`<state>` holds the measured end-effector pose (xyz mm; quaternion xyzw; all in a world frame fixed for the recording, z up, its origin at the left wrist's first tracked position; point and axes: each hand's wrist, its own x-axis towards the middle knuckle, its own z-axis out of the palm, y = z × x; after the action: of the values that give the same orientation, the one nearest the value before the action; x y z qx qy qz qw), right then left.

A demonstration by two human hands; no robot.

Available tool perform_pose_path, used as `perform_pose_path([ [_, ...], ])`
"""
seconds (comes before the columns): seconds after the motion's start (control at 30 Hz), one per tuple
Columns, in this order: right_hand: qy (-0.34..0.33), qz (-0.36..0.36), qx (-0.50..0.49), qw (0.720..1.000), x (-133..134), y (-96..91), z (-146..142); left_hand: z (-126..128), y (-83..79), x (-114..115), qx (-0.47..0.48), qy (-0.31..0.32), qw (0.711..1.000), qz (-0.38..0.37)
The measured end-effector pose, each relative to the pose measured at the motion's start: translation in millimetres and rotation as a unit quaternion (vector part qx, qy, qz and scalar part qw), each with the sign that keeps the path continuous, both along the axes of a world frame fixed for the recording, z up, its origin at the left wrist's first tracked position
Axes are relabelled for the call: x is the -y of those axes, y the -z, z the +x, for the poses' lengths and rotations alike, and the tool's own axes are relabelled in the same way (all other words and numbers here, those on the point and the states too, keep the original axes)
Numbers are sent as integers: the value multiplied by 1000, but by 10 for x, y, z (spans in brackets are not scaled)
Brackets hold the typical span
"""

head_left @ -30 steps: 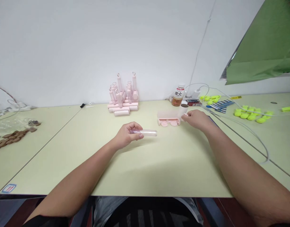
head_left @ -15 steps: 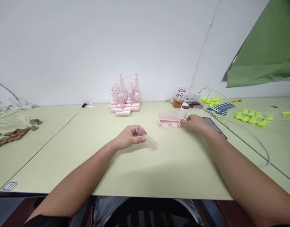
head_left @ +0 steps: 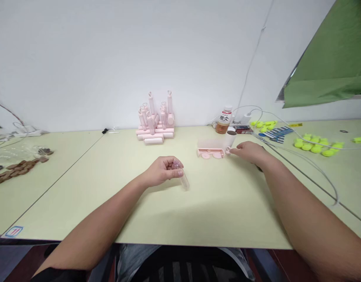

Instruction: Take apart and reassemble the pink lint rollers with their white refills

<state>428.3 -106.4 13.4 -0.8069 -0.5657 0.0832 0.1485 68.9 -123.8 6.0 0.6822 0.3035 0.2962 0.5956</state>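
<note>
Pinched between the thumb and fingers of my left hand (head_left: 162, 171) is a clear plastic tube (head_left: 184, 181), tilted down toward the table. My right hand (head_left: 251, 152) reaches to the right end of an open pink case (head_left: 210, 153) with a translucent raised lid. Its fingertips are at a small pink piece (head_left: 227, 150) beside the case, and the fingers look closed on it. A white cylinder (head_left: 229, 139) with a dark open top stands just behind that piece.
Pink tubes with loops (head_left: 151, 124) stand stacked by the wall. A bottle (head_left: 224, 120), cables (head_left: 315, 154), yellow-green pieces (head_left: 317, 144) and blue strips (head_left: 277, 134) lie at right. Brown discs (head_left: 20, 169) lie at left.
The clear tube in my left hand has swung to point more steeply down toward me. My right hand has shifted slightly to the right, its fingertips staying by the small pink piece.
</note>
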Motion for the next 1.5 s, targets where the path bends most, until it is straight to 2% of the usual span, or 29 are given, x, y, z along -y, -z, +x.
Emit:
perform_pose_path([
  [0.07,20,3,-13,1000,70,-123,-88,15,-3,19,1,2,1000,9],
  [0.1,-3,32,-31,999,119,-177,-173,27,1,32,-1,3,1000,15],
  [0.17,-118,80,-103,984,236,-240,-411,65,21,66,-7,8,1000,22],
  [0.2,-193,76,-145,967,303,-244,-553,92,35,89,-7,12,1000,22],
  [0.27,-351,-6,-219,910,438,-204,-840,159,70,144,5,20,1000,21],
  [0.3,-403,-53,-240,882,501,-169,-970,196,88,175,18,24,999,25],
  [0.33,-437,-79,-247,861,556,-132,-1081,231,106,205,33,28,999,33],
  [0.4,-475,-91,-249,839,631,-77,-1221,287,141,253,61,36,996,55],
  [0.47,-486,-69,-229,841,643,-77,-1229,309,171,274,65,43,993,84],
  [0.53,-438,-1,-187,879,590,-135,-1102,297,195,264,41,42,992,111],
  [0.57,-379,54,-157,910,543,-177,-995,281,206,250,25,40,992,118],
  [0.6,-288,115,-129,942,486,-221,-868,264,218,233,10,38,992,120],
  [0.63,-194,164,-103,962,423,-260,-728,246,230,216,-1,39,992,117],
  [0.7,-36,240,-68,968,290,-302,-445,219,255,186,-11,42,994,99],
  [0.73,18,241,-53,969,226,-297,-317,210,265,177,-16,44,995,89],
  [0.8,77,200,-32,976,112,-238,-119,202,278,171,-29,45,996,76],
  [0.93,77,87,-38,992,-26,-36,17,192,269,184,-64,54,992,93],
  [1.03,75,43,-59,994,-51,62,5,177,252,184,-90,55,988,109],
  [1.33,67,44,-95,992,-113,210,73,169,222,183,-108,70,985,112],
  [1.5,75,46,-102,991,-120,208,82,171,225,174,-111,70,985,108],
])
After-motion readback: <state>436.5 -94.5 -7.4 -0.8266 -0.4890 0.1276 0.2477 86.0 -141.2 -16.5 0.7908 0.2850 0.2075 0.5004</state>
